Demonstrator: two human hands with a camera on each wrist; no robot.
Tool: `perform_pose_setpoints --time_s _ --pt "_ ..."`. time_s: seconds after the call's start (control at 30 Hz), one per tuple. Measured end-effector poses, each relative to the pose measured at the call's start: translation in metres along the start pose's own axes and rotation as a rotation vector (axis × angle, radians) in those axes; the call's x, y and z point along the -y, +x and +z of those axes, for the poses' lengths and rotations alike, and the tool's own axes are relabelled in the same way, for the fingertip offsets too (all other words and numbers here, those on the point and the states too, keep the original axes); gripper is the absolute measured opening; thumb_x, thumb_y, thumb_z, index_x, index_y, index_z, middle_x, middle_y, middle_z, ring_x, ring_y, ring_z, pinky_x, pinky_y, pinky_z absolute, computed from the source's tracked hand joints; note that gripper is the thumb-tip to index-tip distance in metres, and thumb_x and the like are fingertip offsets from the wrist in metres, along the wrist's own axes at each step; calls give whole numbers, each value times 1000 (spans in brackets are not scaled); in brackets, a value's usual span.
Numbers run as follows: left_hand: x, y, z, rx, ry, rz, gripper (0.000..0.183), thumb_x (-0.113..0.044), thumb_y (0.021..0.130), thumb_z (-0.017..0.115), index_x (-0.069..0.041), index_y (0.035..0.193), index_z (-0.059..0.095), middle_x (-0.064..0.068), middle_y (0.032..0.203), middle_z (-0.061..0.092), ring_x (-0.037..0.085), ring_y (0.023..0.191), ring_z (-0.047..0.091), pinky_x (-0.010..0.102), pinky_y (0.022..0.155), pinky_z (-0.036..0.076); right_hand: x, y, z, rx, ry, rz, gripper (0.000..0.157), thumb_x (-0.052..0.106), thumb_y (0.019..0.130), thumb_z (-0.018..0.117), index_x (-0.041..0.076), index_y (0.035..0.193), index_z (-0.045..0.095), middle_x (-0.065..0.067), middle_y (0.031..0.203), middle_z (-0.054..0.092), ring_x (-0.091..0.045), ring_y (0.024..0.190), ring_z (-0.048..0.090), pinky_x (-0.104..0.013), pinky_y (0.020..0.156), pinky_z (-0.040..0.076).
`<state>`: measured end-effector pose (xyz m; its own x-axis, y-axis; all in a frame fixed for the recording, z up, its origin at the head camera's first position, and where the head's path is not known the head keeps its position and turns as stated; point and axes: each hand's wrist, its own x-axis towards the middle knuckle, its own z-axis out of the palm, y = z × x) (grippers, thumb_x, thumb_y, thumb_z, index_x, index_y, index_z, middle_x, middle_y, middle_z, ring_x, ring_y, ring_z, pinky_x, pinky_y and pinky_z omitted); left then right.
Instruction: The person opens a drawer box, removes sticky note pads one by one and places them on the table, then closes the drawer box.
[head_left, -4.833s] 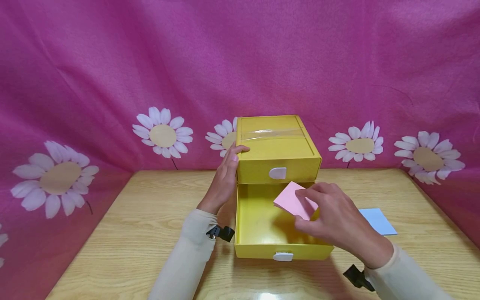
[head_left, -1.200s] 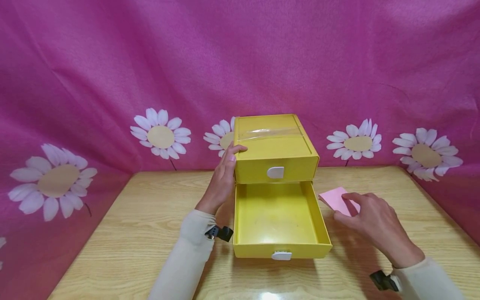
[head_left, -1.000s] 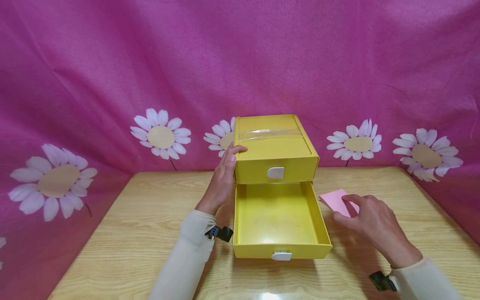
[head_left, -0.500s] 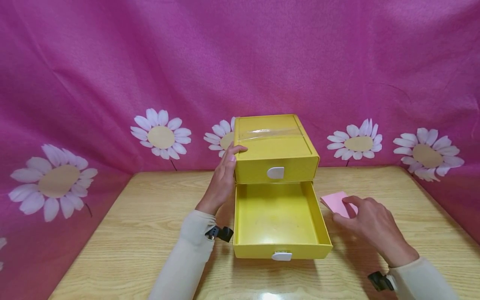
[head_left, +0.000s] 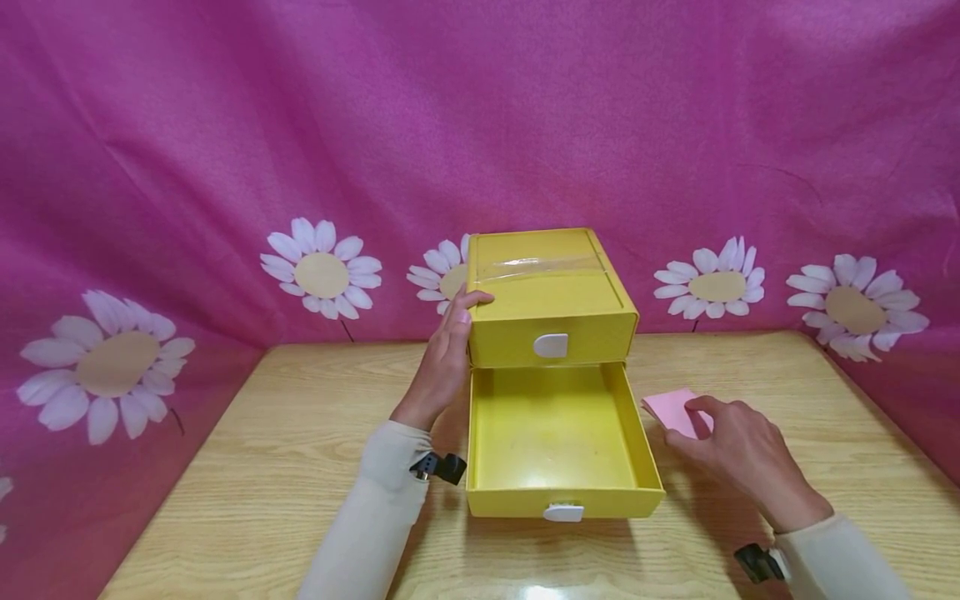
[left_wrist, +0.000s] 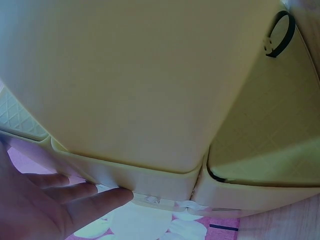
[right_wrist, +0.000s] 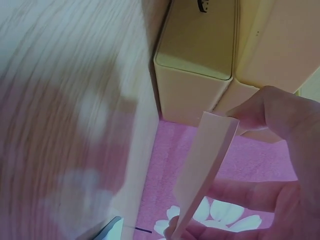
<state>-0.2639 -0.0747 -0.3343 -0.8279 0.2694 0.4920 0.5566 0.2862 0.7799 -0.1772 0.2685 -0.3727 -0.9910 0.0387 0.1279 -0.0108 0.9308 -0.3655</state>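
In the head view, a yellow two-tier drawer box [head_left: 551, 292] stands in the middle of the table. Its lower drawer [head_left: 555, 425] is pulled out, bare inside, with a white tab [head_left: 564, 512] in front. My left hand [head_left: 438, 371] rests along the upper tier's left side, one fingertip over the top edge; the left wrist view shows straight fingers [left_wrist: 100, 202]. Right of the drawer, my right hand [head_left: 742, 450] pinches a pink sticky note pad [head_left: 667, 408] between thumb and fingers. In the right wrist view the pad [right_wrist: 205, 165] appears tilted, edge toward the camera.
A pale bluish flat piece [right_wrist: 112, 230] lies on the table at the bottom of the right wrist view. The wood table [head_left: 322, 417] extends on both sides of the box. A magenta cloth [head_left: 390, 125] with white flowers hangs behind and at the sides.
The pink pad has gone from above the open drawer to its right side, in my right hand, then drifted slightly nearer. The blue pad seen earlier is hidden in the head view. My left hand stays put.
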Motion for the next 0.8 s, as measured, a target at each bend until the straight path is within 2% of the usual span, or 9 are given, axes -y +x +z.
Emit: perform_pose_setpoints --time_s 0.17,0.8 --pt "0 0 1 2 -5 6 45 -46 103 17 -30 135 43 -5 159 17 14 144 17 52 112 20 -2 1 2 22 -8 19 62 41 80 71 -9 114 60 -5 66 46 -22 63 43 -31 52 33" --pt "-1 1 0 4 -4 7 45 -46 103 17 -29 135 43 -3 160 16 16 144 16 52 112 20 -8 3 6 -8 -11 -11 58 39 80 70 -9 111 62 -5 65 46 -24 63 44 -33 54 34"
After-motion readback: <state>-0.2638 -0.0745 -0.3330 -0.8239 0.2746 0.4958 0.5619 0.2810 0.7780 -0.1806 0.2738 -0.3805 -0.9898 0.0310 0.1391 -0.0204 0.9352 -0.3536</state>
